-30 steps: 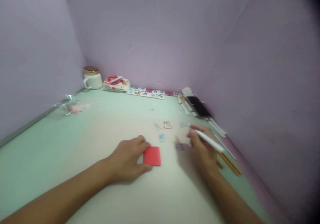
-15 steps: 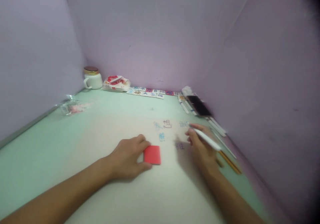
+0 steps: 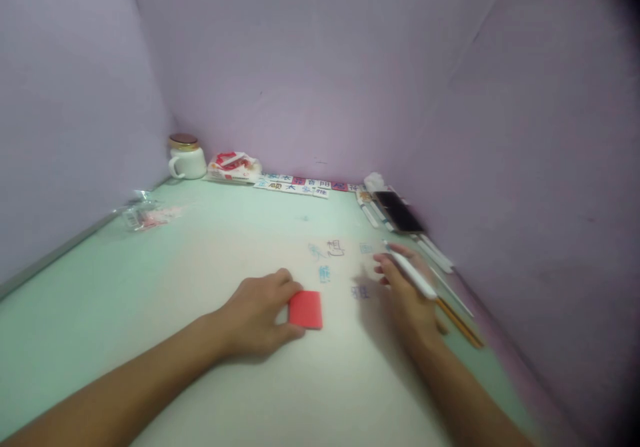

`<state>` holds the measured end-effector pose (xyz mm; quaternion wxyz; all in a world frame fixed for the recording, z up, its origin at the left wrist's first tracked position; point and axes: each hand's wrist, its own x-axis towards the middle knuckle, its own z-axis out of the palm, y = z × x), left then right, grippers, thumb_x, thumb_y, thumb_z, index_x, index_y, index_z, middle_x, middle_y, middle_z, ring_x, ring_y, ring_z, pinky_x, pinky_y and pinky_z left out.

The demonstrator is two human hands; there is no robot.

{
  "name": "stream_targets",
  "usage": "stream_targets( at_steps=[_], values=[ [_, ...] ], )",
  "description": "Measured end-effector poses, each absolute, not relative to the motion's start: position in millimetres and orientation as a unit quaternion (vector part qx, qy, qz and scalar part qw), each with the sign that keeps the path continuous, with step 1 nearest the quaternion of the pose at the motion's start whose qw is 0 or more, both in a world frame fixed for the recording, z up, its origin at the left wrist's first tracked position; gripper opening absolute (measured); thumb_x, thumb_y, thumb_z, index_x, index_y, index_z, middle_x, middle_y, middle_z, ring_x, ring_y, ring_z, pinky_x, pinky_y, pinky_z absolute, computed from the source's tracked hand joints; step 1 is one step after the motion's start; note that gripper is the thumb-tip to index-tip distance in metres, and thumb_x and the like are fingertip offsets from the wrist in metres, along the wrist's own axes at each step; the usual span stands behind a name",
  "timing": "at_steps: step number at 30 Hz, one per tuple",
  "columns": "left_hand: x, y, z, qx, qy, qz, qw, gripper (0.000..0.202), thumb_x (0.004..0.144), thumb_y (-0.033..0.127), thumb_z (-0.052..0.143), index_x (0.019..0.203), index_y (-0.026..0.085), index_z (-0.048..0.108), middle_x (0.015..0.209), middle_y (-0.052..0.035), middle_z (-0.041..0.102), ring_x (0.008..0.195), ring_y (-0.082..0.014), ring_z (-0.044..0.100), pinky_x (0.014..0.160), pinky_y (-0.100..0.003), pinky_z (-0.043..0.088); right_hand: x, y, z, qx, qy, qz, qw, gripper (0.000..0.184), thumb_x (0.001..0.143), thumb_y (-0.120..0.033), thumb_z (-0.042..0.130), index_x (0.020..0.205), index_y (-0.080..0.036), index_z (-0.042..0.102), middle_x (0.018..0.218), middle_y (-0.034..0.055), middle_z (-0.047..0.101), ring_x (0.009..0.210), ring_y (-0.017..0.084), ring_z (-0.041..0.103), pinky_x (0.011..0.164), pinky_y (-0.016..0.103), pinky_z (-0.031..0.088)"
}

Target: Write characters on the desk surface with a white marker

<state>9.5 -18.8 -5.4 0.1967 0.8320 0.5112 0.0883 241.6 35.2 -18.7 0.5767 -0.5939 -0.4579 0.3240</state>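
Observation:
My left hand (image 3: pixel 257 315) rests on the pale green table (image 3: pixel 90 314) with its fingers and thumb closed on a flat red pad (image 3: pixel 305 310). To the right, my right hand (image 3: pixel 407 294) grips a white pen (image 3: pixel 413 272) whose tip points up and away. Between the hands, several small blue and dark characters (image 3: pixel 333 260) are written on the table surface.
At the back stand a white mug with a gold lid (image 3: pixel 186 158), a red-and-white packet (image 3: pixel 234 166) and a row of character cards (image 3: pixel 300 186). A dark phone (image 3: pixel 397 211), pens and pencils (image 3: pixel 457 317) lie along the right wall. A clear plastic wrapper (image 3: pixel 143 215) lies left.
My right hand and the pen shifted slightly right and the pen tip lifted off the writing. My left hand stayed on the red pad.

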Motion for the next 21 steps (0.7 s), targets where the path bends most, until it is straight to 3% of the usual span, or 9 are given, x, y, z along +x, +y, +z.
stream_targets(
  at_steps=[14, 21],
  values=[
    [10.0, -17.5, -5.7, 0.837, 0.506, 0.087, 0.192, 0.036, 0.078, 0.040, 0.055, 0.111, 0.024, 0.053, 0.102, -0.0031, 0.054, 0.084, -0.0198, 0.056, 0.073, -0.032, 0.043, 240.4, 33.8, -15.8, -0.602, -0.447, 0.332, 0.573, 0.038, 0.070, -0.029, 0.061, 0.106, -0.017, 0.058, 0.080, 0.0033, 0.066, 0.063, 0.014, 0.057, 0.054, 0.025, 0.043],
    [9.8, -18.4, -3.6, 0.835, 0.508, 0.082, 0.195, 0.037, 0.079, 0.041, 0.055, 0.112, 0.025, 0.053, 0.102, -0.0029, 0.054, 0.083, -0.0190, 0.056, 0.073, -0.032, 0.043, 239.6, 33.8, -15.0, -0.594, -0.452, 0.324, 0.581, 0.036, 0.067, -0.019, 0.057, 0.102, -0.018, 0.058, 0.081, 0.0020, 0.066, 0.062, 0.013, 0.056, 0.054, 0.025, 0.043]
  ],
)
